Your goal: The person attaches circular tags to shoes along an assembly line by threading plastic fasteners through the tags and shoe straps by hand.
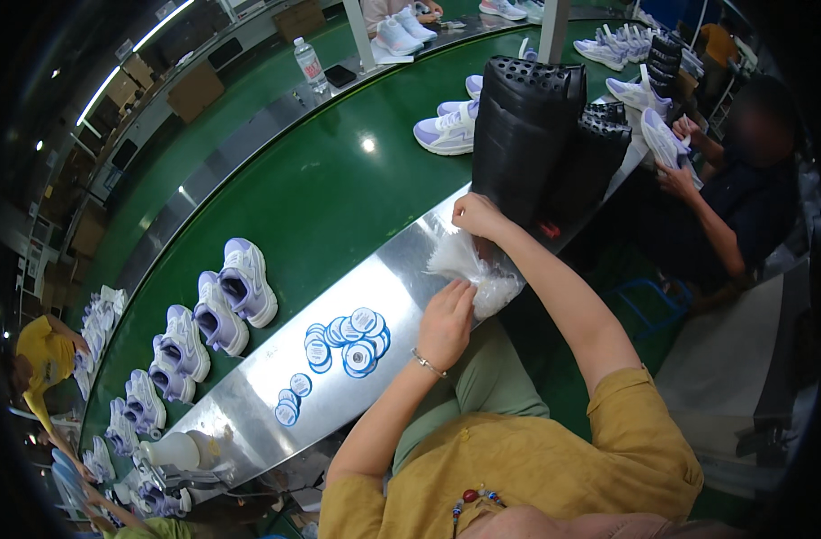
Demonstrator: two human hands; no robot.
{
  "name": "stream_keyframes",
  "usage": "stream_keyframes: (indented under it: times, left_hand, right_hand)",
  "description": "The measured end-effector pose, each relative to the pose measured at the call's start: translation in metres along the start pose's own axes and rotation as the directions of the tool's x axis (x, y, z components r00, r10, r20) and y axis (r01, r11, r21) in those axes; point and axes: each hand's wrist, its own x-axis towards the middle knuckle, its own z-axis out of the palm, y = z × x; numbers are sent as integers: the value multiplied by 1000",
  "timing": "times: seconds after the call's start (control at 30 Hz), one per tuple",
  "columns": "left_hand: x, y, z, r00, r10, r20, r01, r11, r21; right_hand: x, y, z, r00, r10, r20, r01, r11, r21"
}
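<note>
Two bare hands work close around a bundle of thin white plastic strands [455, 258], which lies on the metal ledge [366, 278] between a tall black stack [527, 135] and some round white-and-blue discs [360, 357], with what looks like a clear bag [496, 295] at its right end. The left hand [448, 314] rests at the bundle's near side, fingers together; whether they clamp any of it, I cannot tell. The right hand [478, 216] is just beyond the far side, fingers curled in, and anything pinched there is hidden. The strands look light, soft and springy, likely to slip over one another and tangle; the bag looks thin and slick. Fingertips on one loose end, the gathered middle steadied, should serve best.
</note>
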Motion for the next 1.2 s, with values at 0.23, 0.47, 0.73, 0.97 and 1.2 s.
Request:
stream_keyframes:
  times: [0.23,0.47,0.73,0.97,1.2]
  left_hand:
    - [21,-1,29,988,42,148,-46,999,23]
    - [20,-2,43,982,19,187,-11,999,-44]
    - [21,8,29,996,42,79,-40,999,-30]
    - [-22,-4,-24,957,-199,-212,211,977,35]
    - [-52,-68,-70,825,-506,-251,565,737,371]
  right_hand:
    - [-17,-8,-10,1000,27,-4,-24,922,387]
    - [9,-7,-18,955,121,-272,40,854,519]
    - [-32,-66,-58,870,-22,-493,424,545,723]
    - [-91,-62,-57,972,13,-235,192,538,821]
    - [-112,-73,-15,999,23,-37,13,634,774]
